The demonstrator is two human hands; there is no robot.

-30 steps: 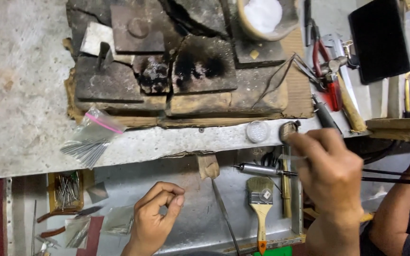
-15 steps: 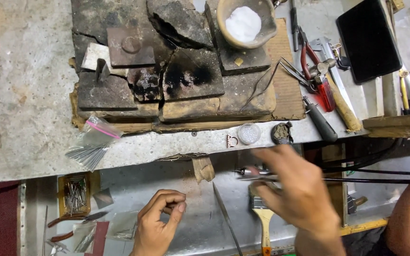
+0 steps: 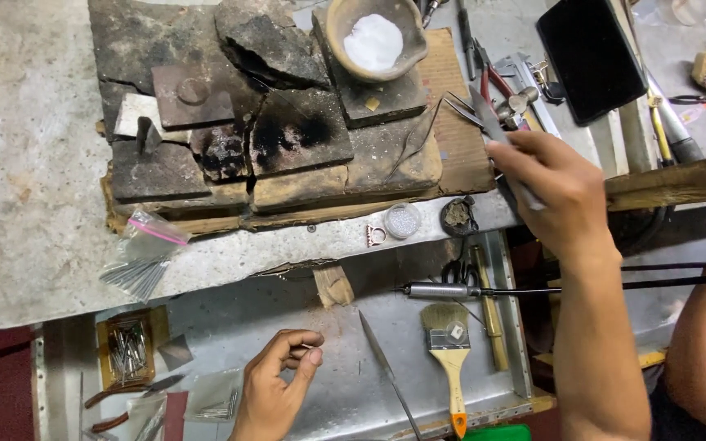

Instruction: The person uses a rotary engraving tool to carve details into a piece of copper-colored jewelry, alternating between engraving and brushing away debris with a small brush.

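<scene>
The light is even and rather bright, coming from above, with only soft shadows under the stone blocks (image 3: pixel 271 139). The white powder in the bowl (image 3: pixel 376 41) looks a little overexposed. The right hand (image 3: pixel 553 192) is slightly blurred; edges bend slightly.

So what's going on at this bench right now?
A person is at a jeweller's bench. Their right hand is raised over the bench's right edge, fingers closed on a slim metal tool beside the charred soldering blocks. The left hand hangs low over the metal tray, fingertips pinched together; what they hold, if anything, is too small to tell. A small ring lies on the bench edge and a brush in the tray.
</scene>
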